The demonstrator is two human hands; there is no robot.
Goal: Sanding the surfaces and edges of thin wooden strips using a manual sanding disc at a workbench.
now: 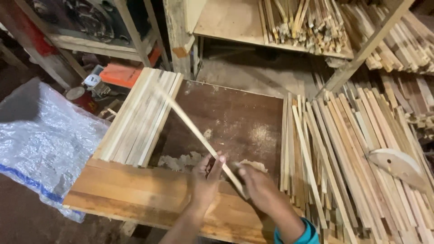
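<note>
My left hand (205, 178) and my right hand (258, 186) both grip the near end of a long thin pale wooden strip (194, 129). The strip slants up and to the left over a dark brown board (235, 115). Its far end is blurred above a neat row of pale strips (140, 115) lying side by side at the board's left. My right hand also seems to hold a small pale piece (254, 165); I cannot make out what it is. A light wooden plank (135, 192) runs along the near edge under my hands.
A large loose heap of wooden strips (352, 153) lies to the right, with a curved wooden piece (398, 165) on it. More strips fill the shelves (312, 22) behind. A clear plastic sack (40, 140) lies at the left. Wood shavings (181, 161) lie on the board.
</note>
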